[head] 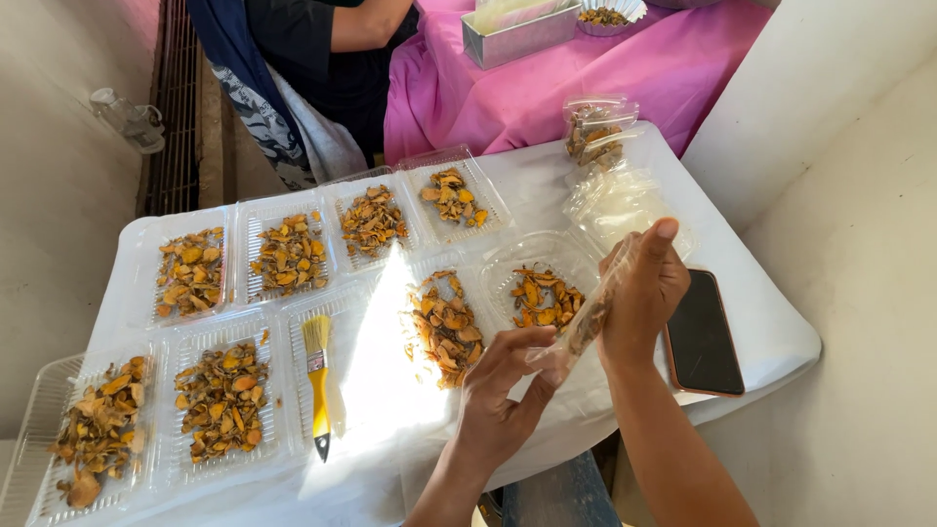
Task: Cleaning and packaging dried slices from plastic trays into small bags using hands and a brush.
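My left hand (pixel 503 390) and my right hand (pixel 644 288) both hold a small clear plastic bag (pixel 584 327) with brown dried pieces inside, above the near right part of the white table (pixel 771 337). My left fingers pinch its lower end. The right hand grips its upper end, thumb raised. Just beyond the bag lie a clear tray of orange dried slices (pixel 542 293) and a loose pile of the same slices (pixel 444 327).
Several clear trays of dried slices (pixel 288 256) cover the table. A yellow-handled brush (pixel 318 376) lies on one. A dark phone (pixel 703 334) rests at the right edge. Filled bags (pixel 593 132) sit at the far right. A seated person (pixel 322 59) is beyond, by a pink cloth (pixel 547 88).
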